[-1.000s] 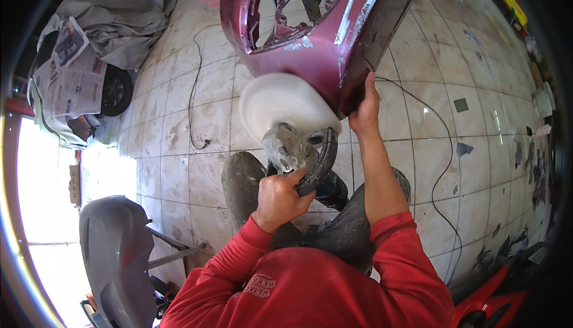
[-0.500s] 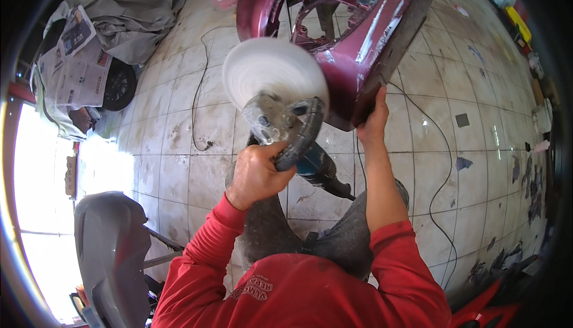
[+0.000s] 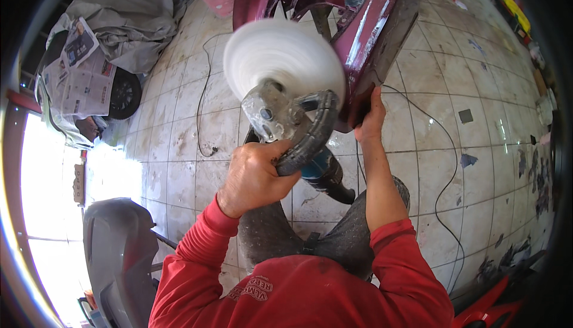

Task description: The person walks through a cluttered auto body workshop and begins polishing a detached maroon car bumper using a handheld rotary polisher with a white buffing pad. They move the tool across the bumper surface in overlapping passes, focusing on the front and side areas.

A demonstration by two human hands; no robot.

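My left hand (image 3: pixel 255 173) is closed around the black loop handle of a polisher (image 3: pixel 265 113) with a dusty grey head and a blue-and-black body. Its round white pad (image 3: pixel 277 59) is blurred by spin and overlaps the lower part of a glossy maroon bodywork panel (image 3: pixel 369 38). Whether pad and panel touch, I cannot tell. White smears streak the panel's right side. At that panel's lower right edge, my right hand (image 3: pixel 371 116) holds on, its thumb along the outside and its other fingers mostly hidden behind.
A black cord (image 3: pixel 452 143) curves over the tiled floor on the right, near scattered scraps. Another thin cord (image 3: pixel 203 98) lies left. Grey sheeting (image 3: pixel 128 11), newspaper and a wheel (image 3: pixel 124 93) are at the far left. A grey panel (image 3: pixel 119 256) stands at lower left.
The polisher has shifted slightly up and right, its pad looks larger and hides more of the maroon panel. My right hand keeps its hold on the panel's edge.
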